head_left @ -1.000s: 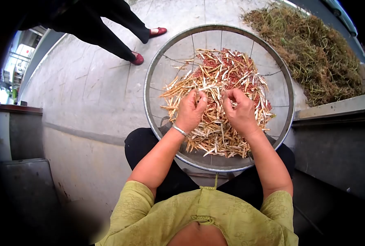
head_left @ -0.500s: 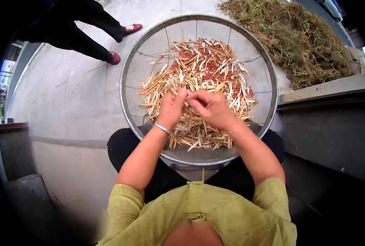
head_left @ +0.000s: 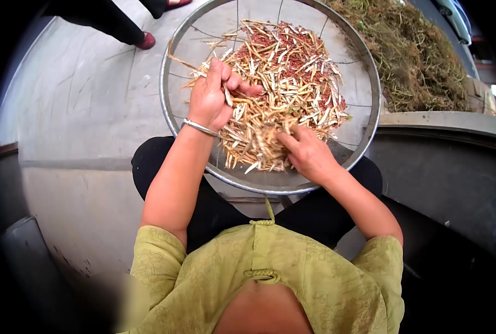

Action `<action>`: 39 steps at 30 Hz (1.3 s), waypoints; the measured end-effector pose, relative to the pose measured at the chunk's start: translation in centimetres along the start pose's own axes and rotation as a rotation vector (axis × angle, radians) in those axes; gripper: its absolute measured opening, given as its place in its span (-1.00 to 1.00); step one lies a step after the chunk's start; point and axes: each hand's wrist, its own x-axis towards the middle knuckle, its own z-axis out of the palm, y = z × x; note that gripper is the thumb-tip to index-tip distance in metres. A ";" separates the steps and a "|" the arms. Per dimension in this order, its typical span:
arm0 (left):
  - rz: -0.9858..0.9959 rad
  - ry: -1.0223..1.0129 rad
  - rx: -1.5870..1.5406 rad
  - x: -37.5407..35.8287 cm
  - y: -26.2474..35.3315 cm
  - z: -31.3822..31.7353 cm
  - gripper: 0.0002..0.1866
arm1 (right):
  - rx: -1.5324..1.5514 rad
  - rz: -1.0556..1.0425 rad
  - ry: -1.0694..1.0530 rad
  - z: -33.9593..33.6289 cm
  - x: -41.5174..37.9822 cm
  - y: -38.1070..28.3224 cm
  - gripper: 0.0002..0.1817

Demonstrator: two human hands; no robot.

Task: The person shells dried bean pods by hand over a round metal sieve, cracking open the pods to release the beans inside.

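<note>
A round metal-rimmed sieve (head_left: 173, 119) rests on my lap, holding a heap of dry pale bean pods (head_left: 281, 83) over small red beans (head_left: 292, 53). My left hand (head_left: 214, 97), with a silver bangle at the wrist, is raised over the heap's left side and closed on a few dry pods. My right hand (head_left: 306, 153) lies lower on the near right part of the heap, its fingers pressed into the pods; whether it grips one is unclear.
A pile of dried plant stalks (head_left: 420, 61) lies on the ground beyond the sieve at the right, behind a concrete ledge (head_left: 443, 119). Another person's legs and red shoe (head_left: 145, 40) stand at the upper left on the pale concrete floor (head_left: 86, 100).
My hands were together over the middle of the heap. The left has since lifted away to the left with pods in it, and the right has dropped onto the near part of the heap.
</note>
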 end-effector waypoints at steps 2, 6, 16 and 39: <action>0.021 -0.004 0.002 -0.1 0.2 -0.8 -0.62 | 0.095 -0.017 0.059 0.2 2.5 -0.1 -0.55; 0.060 0.029 0.038 -0.2 1.0 -1.7 -0.66 | 0.417 0.136 0.272 -1.0 7.6 1.5 -0.72; 0.029 0.005 0.310 -0.1 -0.5 -1.9 -0.83 | 1.202 0.547 0.183 -1.9 7.2 4.0 -0.71; 0.137 -0.021 0.724 0.4 -4.8 -1.2 -0.84 | 1.383 0.439 0.282 -1.5 7.8 2.7 -0.84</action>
